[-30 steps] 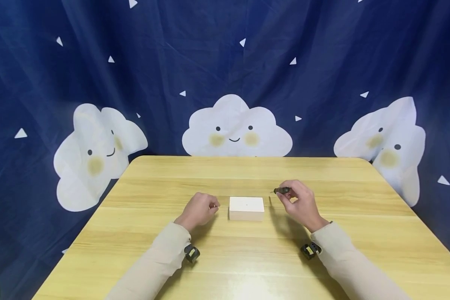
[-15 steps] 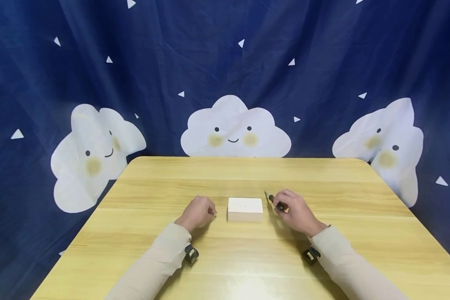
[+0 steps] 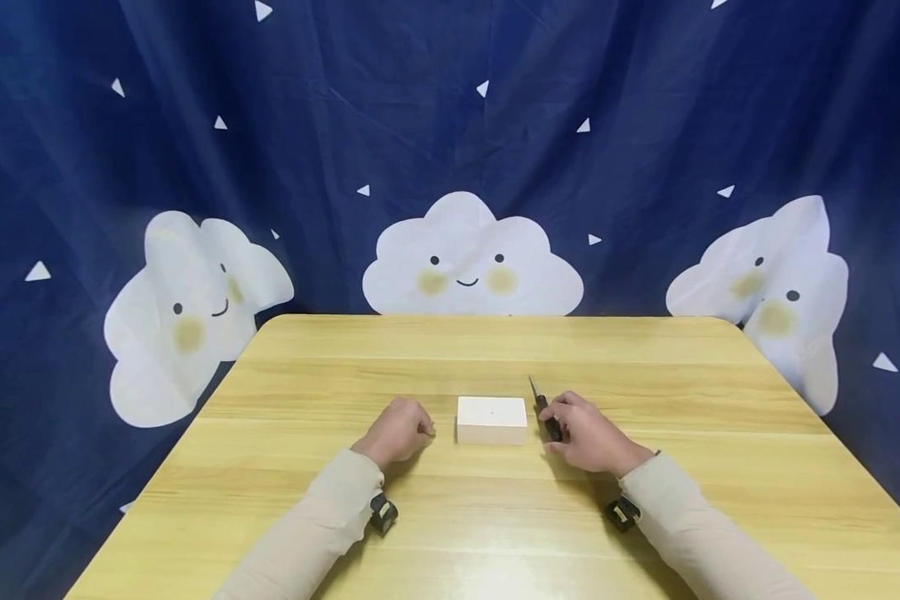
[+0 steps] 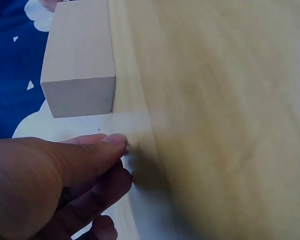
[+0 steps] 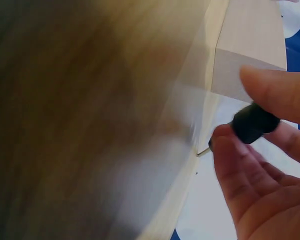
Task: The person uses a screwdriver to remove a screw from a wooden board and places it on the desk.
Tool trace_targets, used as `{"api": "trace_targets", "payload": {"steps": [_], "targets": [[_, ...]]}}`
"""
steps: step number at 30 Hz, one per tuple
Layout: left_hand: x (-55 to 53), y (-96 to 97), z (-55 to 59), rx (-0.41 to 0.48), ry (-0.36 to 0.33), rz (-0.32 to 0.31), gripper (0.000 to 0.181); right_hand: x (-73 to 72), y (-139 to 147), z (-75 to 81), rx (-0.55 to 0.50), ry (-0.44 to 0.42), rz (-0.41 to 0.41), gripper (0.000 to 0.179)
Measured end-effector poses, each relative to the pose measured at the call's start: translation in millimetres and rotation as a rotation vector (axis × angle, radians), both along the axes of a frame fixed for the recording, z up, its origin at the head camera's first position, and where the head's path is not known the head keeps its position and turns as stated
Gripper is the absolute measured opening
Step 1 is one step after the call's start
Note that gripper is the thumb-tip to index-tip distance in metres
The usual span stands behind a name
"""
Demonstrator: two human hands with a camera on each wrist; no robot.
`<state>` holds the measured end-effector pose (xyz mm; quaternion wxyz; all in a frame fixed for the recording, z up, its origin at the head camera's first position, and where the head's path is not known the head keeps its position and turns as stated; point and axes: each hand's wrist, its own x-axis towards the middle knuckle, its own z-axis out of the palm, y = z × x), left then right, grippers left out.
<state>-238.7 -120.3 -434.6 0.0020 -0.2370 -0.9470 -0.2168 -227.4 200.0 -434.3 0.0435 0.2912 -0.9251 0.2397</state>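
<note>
A screwdriver (image 3: pixel 549 419) with a dark handle and thin metal shaft lies in the fingers of my right hand (image 3: pixel 588 435), its tip pointing to the far side of the table. In the right wrist view, the dark handle (image 5: pixel 252 123) is between thumb and fingers. My left hand (image 3: pixel 396 431) is left of a pale rectangular block (image 3: pixel 492 421), apart from it. Its thumb and forefinger (image 4: pixel 97 152) are brought together at a small dark object (image 4: pixel 128 148), too little of which shows to tell its kind. The block's top bears a small dark dot.
The block and both hands are over a light wooden table (image 3: pixel 450 517). Behind and beside the table hangs a dark blue curtain (image 3: pixel 450 125) printed with white clouds and triangles. A wrist camera (image 3: pixel 383 514) sits on the left cuff, another camera (image 3: pixel 622 512) on the right.
My right hand has lowered and come nearer the body, turning the screwdriver from pointing left to pointing away. The left hand has dropped slightly, and the block stays put.
</note>
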Motion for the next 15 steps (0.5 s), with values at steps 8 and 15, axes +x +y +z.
{"api": "trace_targets", "payload": {"steps": [8,15], "targets": [[1.1,0.6,1.4,-0.004,-0.006,-0.066,0.006,0.8,0.3,0.0,0.030,-0.089,0.007,0.037],[2.8,-6.7,4.7,0.007,-0.072,-0.005,0.030,-2.7,0.7,3.4,0.008,-0.105,-0.017,0.037]]}}
